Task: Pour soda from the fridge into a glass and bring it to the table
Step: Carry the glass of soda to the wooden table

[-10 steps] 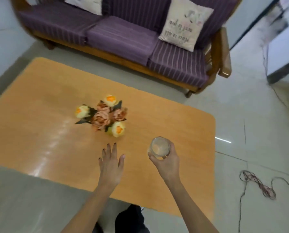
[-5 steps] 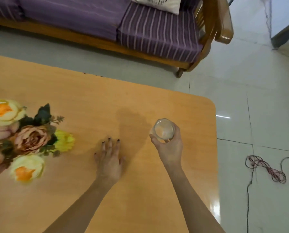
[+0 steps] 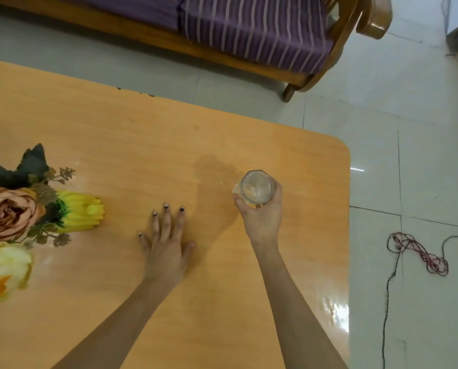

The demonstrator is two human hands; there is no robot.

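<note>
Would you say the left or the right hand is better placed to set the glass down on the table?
Right: the right hand already grips the glass above the table; the left hand lies flat, empty.

Table [image 3: 142, 134] bare btwn flowers [image 3: 23, 209] at left & far edge; nothing blocks there.

Flowers [image 3: 23, 217] and sofa [image 3: 249, 30] run off frame.
</note>
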